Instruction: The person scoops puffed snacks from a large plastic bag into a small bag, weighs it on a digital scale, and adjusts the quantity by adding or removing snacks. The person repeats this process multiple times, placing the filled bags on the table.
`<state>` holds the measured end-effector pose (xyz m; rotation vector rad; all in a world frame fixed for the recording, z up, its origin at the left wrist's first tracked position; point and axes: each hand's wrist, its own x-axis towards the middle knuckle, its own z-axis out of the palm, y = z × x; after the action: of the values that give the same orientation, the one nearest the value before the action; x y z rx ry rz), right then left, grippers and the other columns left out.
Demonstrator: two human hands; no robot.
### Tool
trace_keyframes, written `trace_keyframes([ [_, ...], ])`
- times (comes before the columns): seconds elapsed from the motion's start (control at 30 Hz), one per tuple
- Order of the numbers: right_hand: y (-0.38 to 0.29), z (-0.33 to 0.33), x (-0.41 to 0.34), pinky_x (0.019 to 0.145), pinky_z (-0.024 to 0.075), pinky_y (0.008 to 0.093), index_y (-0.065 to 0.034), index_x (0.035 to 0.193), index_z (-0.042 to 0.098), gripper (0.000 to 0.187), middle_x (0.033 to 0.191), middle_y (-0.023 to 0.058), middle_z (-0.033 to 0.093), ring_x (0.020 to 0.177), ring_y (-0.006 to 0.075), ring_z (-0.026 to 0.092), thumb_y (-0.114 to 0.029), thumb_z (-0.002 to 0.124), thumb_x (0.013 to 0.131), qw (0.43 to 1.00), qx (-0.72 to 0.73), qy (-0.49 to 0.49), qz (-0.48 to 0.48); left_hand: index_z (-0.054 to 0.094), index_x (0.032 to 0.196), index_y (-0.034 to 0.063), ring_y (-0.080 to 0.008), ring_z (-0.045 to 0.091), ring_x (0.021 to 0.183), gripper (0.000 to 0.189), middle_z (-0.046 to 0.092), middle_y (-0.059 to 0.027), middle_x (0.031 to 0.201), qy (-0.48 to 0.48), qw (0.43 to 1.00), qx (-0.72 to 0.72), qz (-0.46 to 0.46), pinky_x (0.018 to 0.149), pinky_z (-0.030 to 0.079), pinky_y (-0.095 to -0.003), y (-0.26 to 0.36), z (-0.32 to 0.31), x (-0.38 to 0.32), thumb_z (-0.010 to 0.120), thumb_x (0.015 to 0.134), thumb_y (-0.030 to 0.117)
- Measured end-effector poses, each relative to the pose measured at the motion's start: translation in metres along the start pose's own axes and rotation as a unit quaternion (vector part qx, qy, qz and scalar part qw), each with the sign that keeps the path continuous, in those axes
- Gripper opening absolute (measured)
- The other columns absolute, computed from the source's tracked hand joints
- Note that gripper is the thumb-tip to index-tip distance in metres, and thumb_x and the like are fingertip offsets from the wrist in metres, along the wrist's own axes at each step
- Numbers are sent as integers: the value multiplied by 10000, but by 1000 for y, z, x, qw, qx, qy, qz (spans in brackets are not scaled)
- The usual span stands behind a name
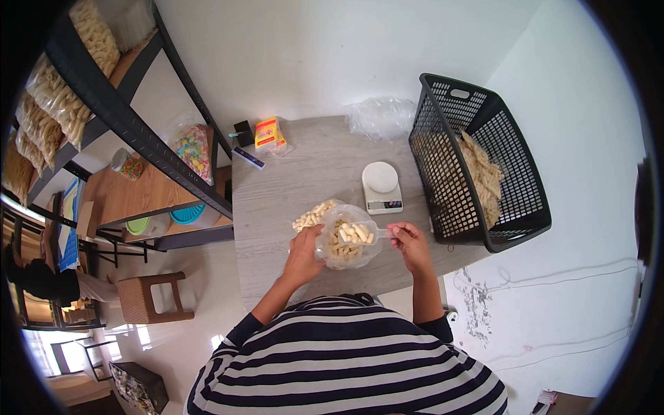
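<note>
My left hand (pixel 305 254) grips the left side of an open clear plastic bag (pixel 371 257) that holds pale, finger-shaped puffed snacks. In my right hand (pixel 412 247) is the handle of a clear plastic scoop (pixel 383 233), loaded with snack pieces (pixel 356 233) and held over the bag's mouth. Another heap of the same snacks (pixel 314 215), seemingly in clear plastic, lies just beyond my left hand. A white digital kitchen scale (pixel 382 188) with a round platform stands behind the scoop, with nothing on it.
A black plastic basket (pixel 537 202) with bagged snacks stands at the right of the grey table (pixel 270 207). Clear plastic bags (pixel 381 118) lie against the wall. Yellow-red packets (pixel 268 136) and a dark blue box cutter (pixel 249 158) are back left. Shelving (pixel 140 199) borders the left; a person (pixel 49 282) is beyond.
</note>
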<state>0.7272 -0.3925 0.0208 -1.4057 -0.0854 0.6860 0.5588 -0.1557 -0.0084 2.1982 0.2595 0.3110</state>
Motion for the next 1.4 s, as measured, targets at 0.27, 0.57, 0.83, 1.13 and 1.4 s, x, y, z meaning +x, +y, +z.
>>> trace_keyframes([
  [0.27,-68,79,-44,705,499,318,3,1011,672,149,845,110,671,749,238,627,-55,559,932,911,-369,-32,-179,412,1361,77,-373,474,1193,815,494,-168,1233,-8,1000,1,27,1025,357,-456,21,7,8,754,624,14],
  [0.57,-72,101,-69,761,508,395,-37,1013,667,194,958,157,653,871,334,639,32,566,863,817,-425,-36,-387,397,1362,53,-282,509,1134,827,495,-137,1183,83,974,-210,-13,1015,404,-370,-1,16,4,781,635,-37],
  [0.83,1,45,-11,748,511,395,-24,1030,668,204,976,151,677,811,318,643,44,591,854,872,-410,38,-264,319,1431,79,-232,485,1204,861,512,-107,1206,74,939,-336,3,1085,364,-375,-14,-7,4,752,698,-48],
  [1.13,42,72,-9,884,469,380,-58,1140,663,264,1110,122,656,998,291,600,-98,668,879,831,-452,-30,-323,362,1420,73,-279,527,1246,759,516,-190,1338,-35,759,-647,-62,1143,367,-424,2,-32,12,680,734,20],
  [1.4,35,101,-9,823,487,289,1,1091,616,379,1026,48,649,906,132,605,-217,790,834,963,-155,-220,-31,457,1374,32,-250,549,1228,638,533,-168,1348,-61,774,-627,-70,1071,444,-365,19,-33,27,718,795,90],
])
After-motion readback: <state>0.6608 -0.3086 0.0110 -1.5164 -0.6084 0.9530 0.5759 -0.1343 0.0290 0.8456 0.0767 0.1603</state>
